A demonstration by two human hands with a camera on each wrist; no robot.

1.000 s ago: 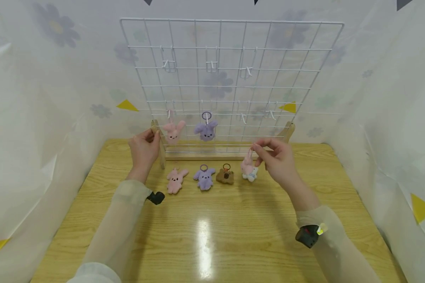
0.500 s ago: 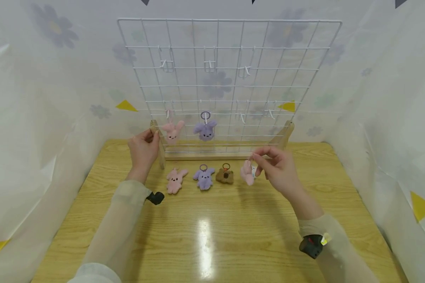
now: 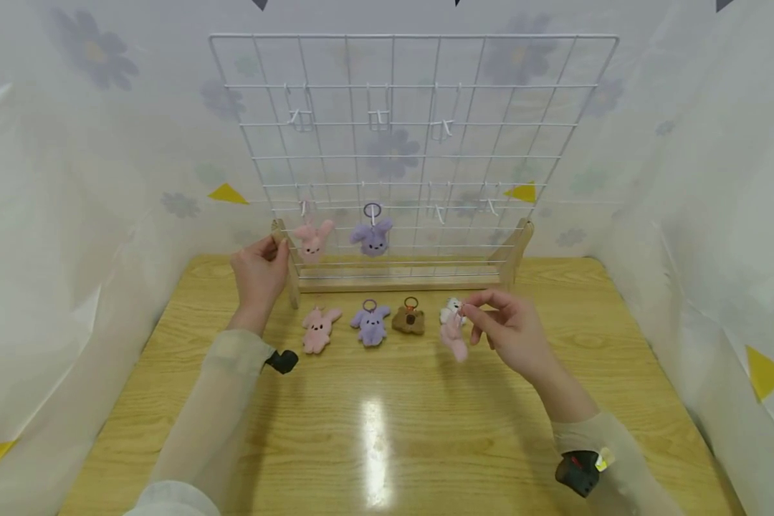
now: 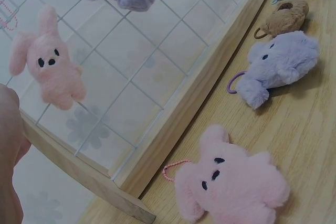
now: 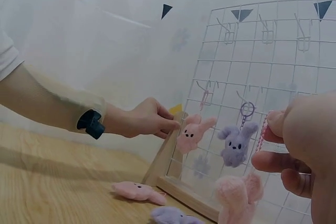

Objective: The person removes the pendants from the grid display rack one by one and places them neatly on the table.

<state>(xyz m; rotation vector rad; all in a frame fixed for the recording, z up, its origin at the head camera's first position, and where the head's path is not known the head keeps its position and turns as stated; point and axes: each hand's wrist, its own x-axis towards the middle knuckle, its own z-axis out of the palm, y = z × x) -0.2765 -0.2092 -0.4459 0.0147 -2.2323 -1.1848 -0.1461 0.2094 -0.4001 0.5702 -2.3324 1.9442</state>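
My right hand (image 3: 509, 330) pinches the pink bead chain (image 5: 261, 137) of a pink plush bunny keychain (image 3: 454, 340). The bunny hangs just above the table and partly covers a white plush keychain (image 3: 450, 308). My left hand (image 3: 259, 274) holds the left wooden upright (image 4: 79, 166) of the wire grid's stand. On the grid's lower hooks hang another pink bunny (image 3: 312, 244) and a purple bunny (image 3: 372, 239). In front of the stand lie a third pink bunny (image 3: 319, 330), a second purple bunny (image 3: 370, 327) and a brown plush keychain (image 3: 409, 320).
The white wire grid (image 3: 393, 86) stands at the table's back in a wooden base (image 3: 400, 281). Bare hooks (image 3: 378, 117) sit on its upper row, and two more (image 3: 440, 213) at lower right. Pale flowered sheeting surrounds the wooden table (image 3: 284, 444).
My right hand has moved down and toward me with the pink bunny, which now hangs lower, in front of the white plush. The left hand stays on the upright.
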